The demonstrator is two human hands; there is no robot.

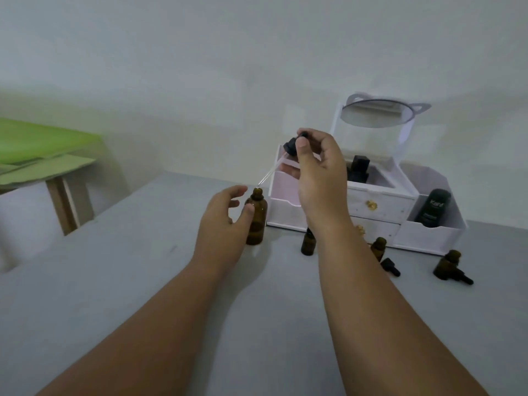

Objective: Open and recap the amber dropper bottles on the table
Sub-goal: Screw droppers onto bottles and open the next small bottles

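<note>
A large amber dropper bottle (257, 215) stands upright and uncapped on the grey table (143, 281). My left hand (221, 221) wraps loosely around its left side, thumb on the glass. My right hand (317, 172) holds the black dropper cap (293, 144) above it, tilted, with the glass pipette (271, 171) pointing down-left and its tip just over the bottle's mouth. Three small amber bottles stand to the right: one (308, 241) behind my right forearm, one (378, 248) uncapped, one (447, 264) uncapped. Two loose black dropper caps (390, 265) (461, 275) lie beside them.
A white cosmetic organiser (380, 204) with drawers and a tilted mirror (371, 114) stands behind the bottles, holding a black bottle (358, 168) and a black tube (433, 207). A green-topped table (43, 147) stands at the far left.
</note>
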